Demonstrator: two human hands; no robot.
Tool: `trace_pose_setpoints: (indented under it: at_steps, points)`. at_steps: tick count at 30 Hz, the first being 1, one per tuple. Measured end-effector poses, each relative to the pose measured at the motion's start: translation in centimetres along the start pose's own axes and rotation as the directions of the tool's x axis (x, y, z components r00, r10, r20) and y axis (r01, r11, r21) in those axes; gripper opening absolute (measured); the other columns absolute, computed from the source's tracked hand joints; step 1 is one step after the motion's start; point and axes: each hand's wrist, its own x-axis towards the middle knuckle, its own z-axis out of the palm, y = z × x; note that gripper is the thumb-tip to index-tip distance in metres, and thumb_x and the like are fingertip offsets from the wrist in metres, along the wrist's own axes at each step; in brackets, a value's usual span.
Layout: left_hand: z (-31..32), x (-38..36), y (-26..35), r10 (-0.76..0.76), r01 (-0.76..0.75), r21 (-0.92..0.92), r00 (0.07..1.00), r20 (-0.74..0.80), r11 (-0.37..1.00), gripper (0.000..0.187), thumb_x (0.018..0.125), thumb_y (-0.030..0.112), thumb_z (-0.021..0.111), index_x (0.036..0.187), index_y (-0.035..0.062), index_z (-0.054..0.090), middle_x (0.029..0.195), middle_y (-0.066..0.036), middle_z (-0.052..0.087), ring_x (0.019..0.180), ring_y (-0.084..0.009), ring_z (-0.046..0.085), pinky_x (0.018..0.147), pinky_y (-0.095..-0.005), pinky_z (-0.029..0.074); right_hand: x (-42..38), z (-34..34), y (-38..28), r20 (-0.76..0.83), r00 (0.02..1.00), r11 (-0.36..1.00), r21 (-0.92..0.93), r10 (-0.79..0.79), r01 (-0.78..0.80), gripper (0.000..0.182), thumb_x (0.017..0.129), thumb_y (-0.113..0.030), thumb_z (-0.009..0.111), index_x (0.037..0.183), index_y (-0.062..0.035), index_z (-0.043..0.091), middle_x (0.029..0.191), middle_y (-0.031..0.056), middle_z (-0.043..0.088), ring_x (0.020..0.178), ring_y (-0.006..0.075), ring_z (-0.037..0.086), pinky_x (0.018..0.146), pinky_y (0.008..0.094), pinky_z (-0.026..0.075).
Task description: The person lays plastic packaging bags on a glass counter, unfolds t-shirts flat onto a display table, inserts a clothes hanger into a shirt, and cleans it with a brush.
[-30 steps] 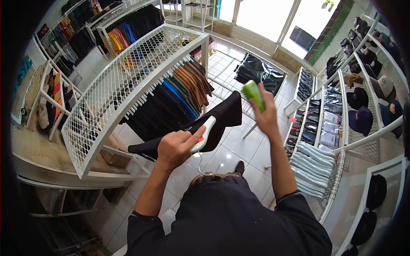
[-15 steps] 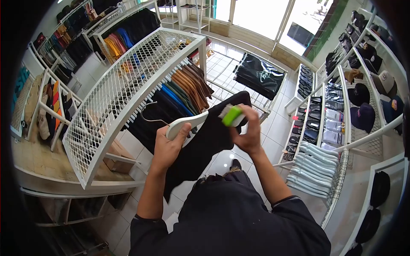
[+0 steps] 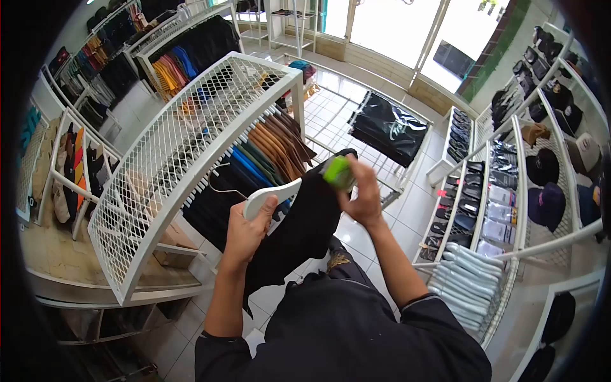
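My left hand (image 3: pixel 248 234) is closed around a white clothes hanger (image 3: pixel 280 193), its metal hook pointing to the left. From the hanger hangs a black garment (image 3: pixel 296 232), stretched out toward the upper right and drooping in front of me. In my right hand (image 3: pixel 363 196) is a green brush (image 3: pixel 337 170), gripped between thumb and fingers and slightly blurred. The brush overlaps the garment's far upper end in this view. My fingers partly cover its body.
A white mesh-topped rack (image 3: pixel 191 137) full of hanging clothes (image 3: pixel 270 143) stands close on my left. Packaged black garments (image 3: pixel 389 127) lie on a wire stand ahead. To my right are white hangers (image 3: pixel 468 286), shelves of sandals (image 3: pixel 442 216) and caps (image 3: pixel 543 167).
My right hand and the brush have shifted slightly left. The hanger has moved a little left and down with my left hand. The view has tilted slightly, and a foot has stepped forward.
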Motion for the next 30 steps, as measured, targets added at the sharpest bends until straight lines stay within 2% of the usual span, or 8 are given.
trace_pose_setpoints:
  at_steps: [3, 5, 7, 10, 15, 19, 26, 30]
  points:
    - [-0.2, 2.1, 0.0, -0.019, 0.019, 0.004, 0.999, -0.038, 1.0, 0.041, 0.097, 0.043, 0.072, 0.085, 0.0043, 0.067, 0.06, 0.005, 0.051, 0.048, -0.0022, 0.044, 0.042, -0.0194, 0.034, -0.1, 2.5, 8.7, -0.156, 0.851, 0.853, -0.077, 0.502, -0.517, 0.068, 0.084, -0.012, 0.08, 0.144, 0.0015, 0.05, 0.123, 0.0206, 0.06, 0.109, 0.0364, 0.061, 0.095, 0.0432, 0.05]
    - [0.4, 3.4, 0.8, 0.01, -0.01, 0.009, 0.998, -0.066, 1.0, 0.041, 0.097, 0.043, 0.072, 0.083, 0.0048, 0.067, 0.06, 0.006, 0.05, 0.049, -0.0018, 0.043, 0.043, -0.0193, 0.033, 2.2, 1.4, 9.3, -0.219, 0.865, 0.879, -0.059, 0.451, -0.473, 0.064, 0.087, -0.013, 0.077, 0.142, 0.0058, 0.049, 0.115, 0.022, 0.06, 0.103, 0.0393, 0.061, 0.091, 0.0455, 0.049]
    - [1.0, 4.4, 1.1, 0.071, -0.059, 0.109, 0.992, -0.104, 0.992, 0.041, 0.097, 0.042, 0.072, 0.081, 0.0051, 0.066, 0.06, 0.007, 0.05, 0.05, -0.0011, 0.043, 0.043, -0.0197, 0.031, 5.1, 0.4, 6.5, -0.086, 0.893, 0.893, 0.143, 0.441, -0.428, 0.067, 0.087, -0.013, 0.077, 0.144, 0.0056, 0.048, 0.115, 0.022, 0.059, 0.104, 0.0376, 0.06, 0.091, 0.0448, 0.05]
    - [1.9, 6.1, 2.2, 0.016, 0.001, 0.131, 0.991, -0.13, 0.991, 0.04, 0.099, 0.038, 0.07, 0.087, 0.0, 0.073, 0.061, 0.006, 0.051, 0.056, -0.0031, 0.043, 0.05, -0.0251, 0.032, 7.6, 1.6, 6.2, 0.079, 0.997, 0.981, 0.194, -0.012, -0.003, 0.07, 0.088, -0.016, 0.077, 0.145, 0.0071, 0.045, 0.112, 0.0235, 0.059, 0.103, 0.0404, 0.059, 0.09, 0.0467, 0.05]
    - [2.5, 7.5, 2.8, 0.05, -0.002, 0.168, 0.959, -0.28, 0.986, 0.039, 0.099, 0.036, 0.071, 0.094, -0.0023, 0.075, 0.064, 0.005, 0.053, 0.061, -0.0039, 0.044, 0.054, -0.0258, 0.035, 10.2, 10.1, 18.1, 0.027, 0.913, 0.913, -0.046, 0.406, -0.405, 0.066, 0.09, -0.024, 0.074, 0.143, 0.0075, 0.05, 0.109, 0.0266, 0.061, 0.099, 0.043, 0.062, 0.087, 0.0478, 0.051]
    - [3.1, 7.5, 3.0, 0.074, 0.012, 0.241, 0.935, -0.347, 0.97, 0.036, 0.098, 0.033, 0.073, 0.1, -0.0026, 0.076, 0.069, 0.004, 0.058, 0.066, -0.005, 0.047, 0.058, -0.0262, 0.038, 18.3, 13.2, 15.5, 0.143, 0.948, 0.915, 0.257, 0.283, -0.311, 0.062, 0.091, -0.024, 0.066, 0.142, 0.0073, 0.052, 0.112, 0.0293, 0.061, 0.102, 0.0423, 0.063, 0.091, 0.0479, 0.051]
    - [4.3, 6.1, 2.8, 0.016, 0.096, 0.206, 0.875, -0.484, 0.974, 0.031, 0.095, 0.029, 0.076, 0.107, -0.0002, 0.077, 0.073, 0.003, 0.063, 0.07, -0.0056, 0.051, 0.061, -0.0265, 0.043, 25.9, 27.4, 14.2, 0.302, 0.949, 0.95, 0.312, -0.084, -0.015, 0.066, 0.085, -0.024, 0.066, 0.141, 0.0075, 0.051, 0.119, 0.0338, 0.059, 0.111, 0.0487, 0.059, 0.099, 0.052, 0.048]
    - [4.1, 3.7, 2.0, -0.056, 0.161, 0.14, 0.826, -0.56, 0.977, 0.031, 0.095, 0.03, 0.077, 0.107, 0.0007, 0.077, 0.072, 0.002, 0.064, 0.069, -0.0062, 0.053, 0.062, -0.0267, 0.043, 26.1, 30.7, 15.1, 0.376, 0.915, 0.962, 0.271, -0.146, 0.041, 0.062, 0.089, -0.027, 0.066, 0.141, 0.0045, 0.052, 0.127, 0.035, 0.058, 0.116, 0.0491, 0.058, 0.101, 0.052, 0.047]
